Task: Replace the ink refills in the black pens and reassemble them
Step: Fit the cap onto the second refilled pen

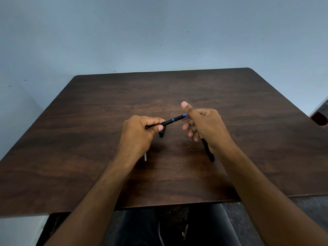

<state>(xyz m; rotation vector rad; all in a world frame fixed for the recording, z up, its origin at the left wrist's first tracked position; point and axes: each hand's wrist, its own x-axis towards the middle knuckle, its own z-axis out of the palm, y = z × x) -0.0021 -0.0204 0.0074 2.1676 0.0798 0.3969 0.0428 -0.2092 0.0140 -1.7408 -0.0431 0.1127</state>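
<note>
While the person sits at the dark wooden bench (88, 139), both hands are raised just above its middle. The left hand (140, 132) has its fingers curled round the lower part of a black pen (166, 123), thumb pressed along the barrel, so the pen slants up and to the right across the gap between the hands. A blue band rings the barrel near its middle, and its blue end (185, 115) meets the right hand (200, 125) just under the thumb. That thumb sticks straight up; the other fingers (190, 129) are loosely bent, and whether they pinch the pen's end I cannot tell from here. A second black pen (208, 151) lies on the bench under the right wrist, pointing toward the person, with a touch of blue at its near end. A small dark piece (161, 133) lies below the held pen, blurred. By the left wrist a thin pale refill (145, 156) peeps out.
</note>
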